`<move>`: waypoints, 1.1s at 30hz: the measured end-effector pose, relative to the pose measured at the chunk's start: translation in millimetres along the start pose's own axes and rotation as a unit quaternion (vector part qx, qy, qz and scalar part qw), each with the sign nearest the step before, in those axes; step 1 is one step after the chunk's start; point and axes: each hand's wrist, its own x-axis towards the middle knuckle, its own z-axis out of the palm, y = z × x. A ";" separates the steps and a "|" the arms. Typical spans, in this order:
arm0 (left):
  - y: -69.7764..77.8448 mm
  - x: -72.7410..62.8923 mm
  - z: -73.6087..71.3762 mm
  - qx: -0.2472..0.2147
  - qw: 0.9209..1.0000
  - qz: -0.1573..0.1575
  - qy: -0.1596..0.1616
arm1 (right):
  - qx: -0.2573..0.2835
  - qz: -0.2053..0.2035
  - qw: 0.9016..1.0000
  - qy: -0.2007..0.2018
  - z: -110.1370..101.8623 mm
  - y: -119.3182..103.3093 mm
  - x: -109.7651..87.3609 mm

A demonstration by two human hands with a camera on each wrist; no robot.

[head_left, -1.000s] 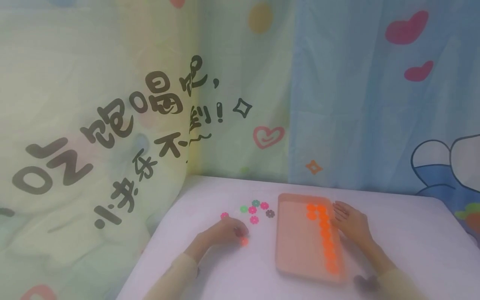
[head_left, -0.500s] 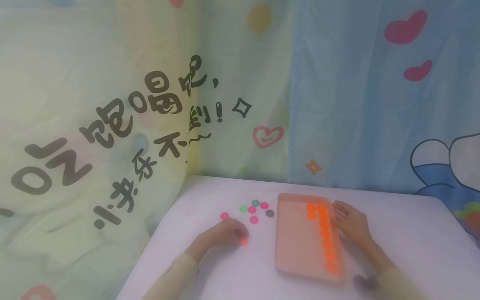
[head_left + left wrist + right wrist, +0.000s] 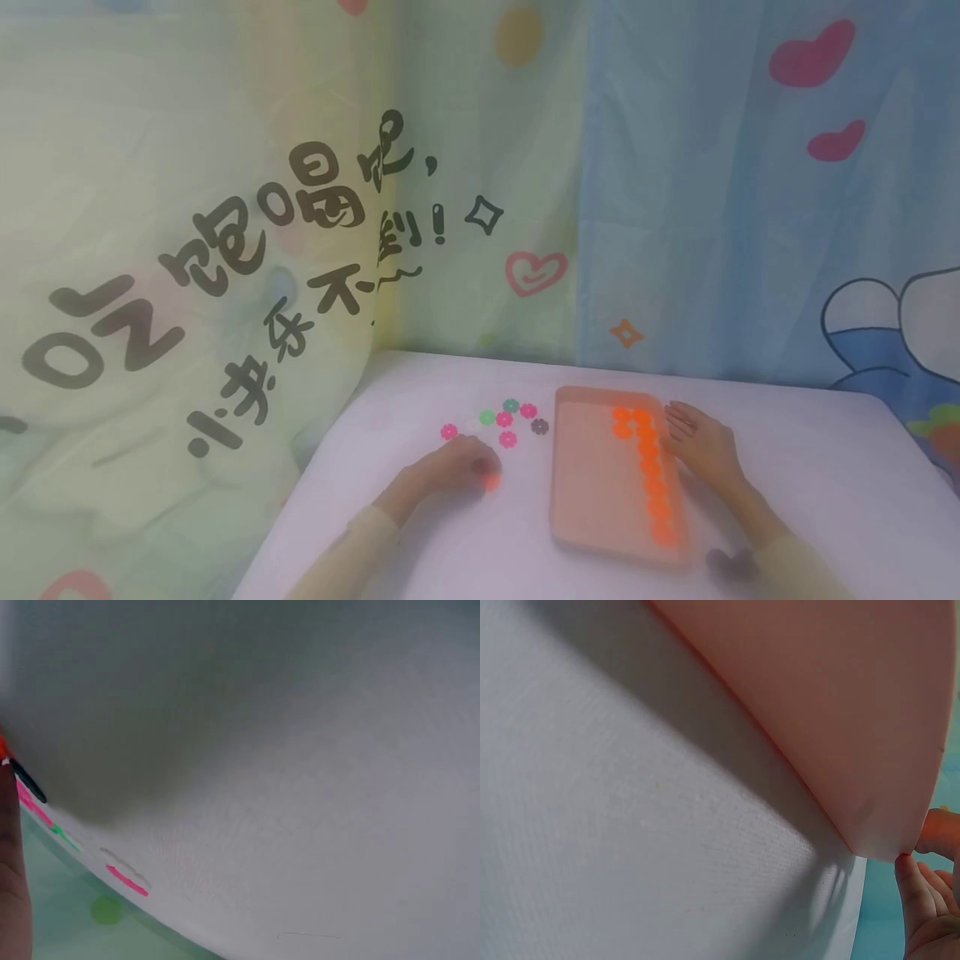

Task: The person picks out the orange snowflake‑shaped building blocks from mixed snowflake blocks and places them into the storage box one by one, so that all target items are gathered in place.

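My left hand (image 3: pixel 461 462) is on the left of the tray, pinching an orange flower-shaped plastic piece (image 3: pixel 490 481) at its fingertips. In the left wrist view only a sliver of that orange piece (image 3: pixel 3 747) shows at the left border, beside a finger (image 3: pixel 10 862). My right hand (image 3: pixel 701 446) is at the right side of the pink tray (image 3: pixel 588 500), its thumb and a finger gripping the rim. The right wrist view shows the tray wall (image 3: pixel 840 712) with fingertips (image 3: pixel 907 874) at its edge. Orange flower pieces (image 3: pixel 651 471) form a column along the tray's right side.
Beyond my left hand lie loose flower pieces: pink ones (image 3: pixel 508 439), a light green one (image 3: pixel 487 417), a teal one (image 3: pixel 512 406) and a dark one (image 3: pixel 540 427). A white cloth covers the table (image 3: pixel 420 558). Printed curtains (image 3: pixel 675 208) hang behind it.
My left hand has shifted slightly to the right, with the orange flower piece moving along at its fingertips. The right hand, tray and loose pieces stay in place.
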 end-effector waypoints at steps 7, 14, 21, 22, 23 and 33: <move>10.8 3.1 -4.9 -0.011 0.999 -0.040 0.003 | 0.006 0.004 1.000 -0.010 0.0 5.6 3.4; 20.7 16.3 -9.5 -0.053 0.998 -0.034 0.030 | -0.001 0.018 1.000 -0.008 2.0 10.0 5.4; 29.2 34.6 -12.9 -0.062 0.996 0.005 0.057 | 0.021 0.002 1.000 -0.001 2.5 11.6 4.3; 31.5 37.8 -14.5 -0.063 0.996 0.011 0.062 | 0.023 0.000 1.000 0.001 2.4 11.9 4.1; 33.9 41.3 -16.3 -0.064 0.996 0.019 0.067 | 0.024 -0.003 1.000 0.002 2.2 12.2 4.0; 64.4 73.4 -23.0 -0.122 0.982 0.093 0.114 | 0.016 -0.002 1.000 0.006 -0.1 3.7 0.6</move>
